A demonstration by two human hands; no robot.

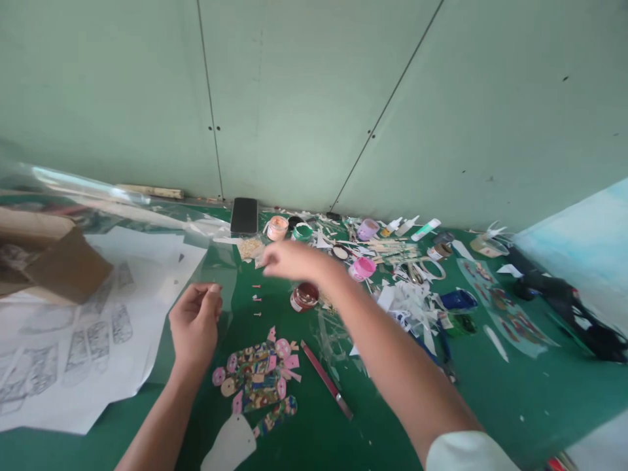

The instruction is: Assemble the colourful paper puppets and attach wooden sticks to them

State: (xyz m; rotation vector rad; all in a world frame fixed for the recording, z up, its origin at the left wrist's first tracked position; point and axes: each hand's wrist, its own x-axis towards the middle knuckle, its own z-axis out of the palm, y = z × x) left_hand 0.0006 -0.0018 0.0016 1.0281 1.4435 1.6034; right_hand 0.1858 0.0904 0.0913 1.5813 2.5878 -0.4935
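Note:
My left hand (196,320) is raised over the table beside the printed sheets, thumb and fingertips pinched together; whatever is between them is too small to see. My right hand (289,259) stretches across to the back, its fingers curled and closed next to a small clear bag of pale bits (250,248). What those fingers hold, if anything, is hidden. Between the hands, several tiny pink pieces (257,299) lie in a column. Nearer to me are patterned, pink-edged cut-out pieces (260,376), a white cut-out (230,445) and a red-handled craft knife (326,379).
Open paint jars (304,296) stand around my right forearm. Paper scraps (412,304), scissors (416,271) and glue bottles (426,229) crowd the right. A cardboard box (69,265) rests on printed paper (132,353) at left. A phone (244,216) leans near the green wall.

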